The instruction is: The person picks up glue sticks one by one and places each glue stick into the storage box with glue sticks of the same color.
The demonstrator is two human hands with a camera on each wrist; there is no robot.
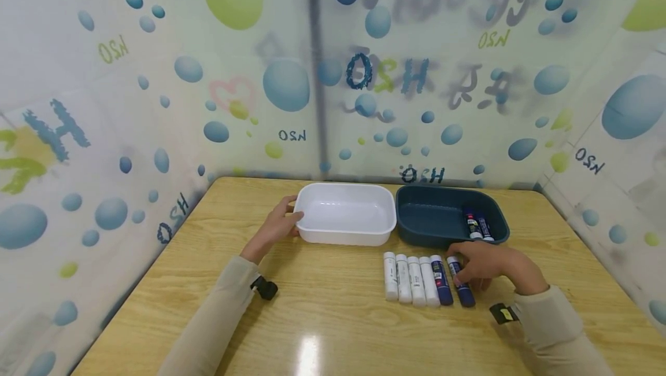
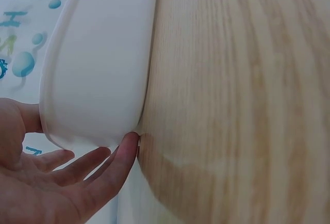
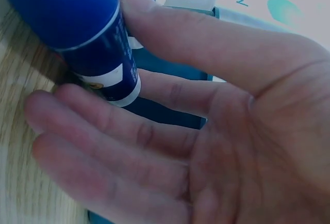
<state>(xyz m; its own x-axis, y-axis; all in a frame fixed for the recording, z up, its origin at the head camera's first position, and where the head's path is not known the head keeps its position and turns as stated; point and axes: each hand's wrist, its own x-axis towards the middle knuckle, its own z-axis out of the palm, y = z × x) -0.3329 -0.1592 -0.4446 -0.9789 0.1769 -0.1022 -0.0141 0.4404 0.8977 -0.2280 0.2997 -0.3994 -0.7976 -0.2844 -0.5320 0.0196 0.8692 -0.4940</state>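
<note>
My left hand (image 1: 273, 227) holds the left end of a white plastic tub (image 1: 346, 238), its thumb over the rim and its fingertips on the outside wall. In the left wrist view, those fingers (image 2: 121, 157) touch the tub's lower corner. My right hand (image 1: 491, 263) pinches a dark blue glue stick (image 1: 466, 296) between thumb and fingers, at the right end of a row. Beside it lies another blue glue stick (image 1: 441, 281), then several white sticks (image 1: 416, 281) side by side. In the right wrist view, the held stick shows a blue end and a white end.
A dark teal tub (image 1: 429, 237) stands right of the white one, with blue glue sticks (image 1: 472, 225) leaning in its right end. Both tubs sit near the back edge of the wooden table (image 1: 333, 318). Printed curtains (image 1: 364, 104) surround the back and sides.
</note>
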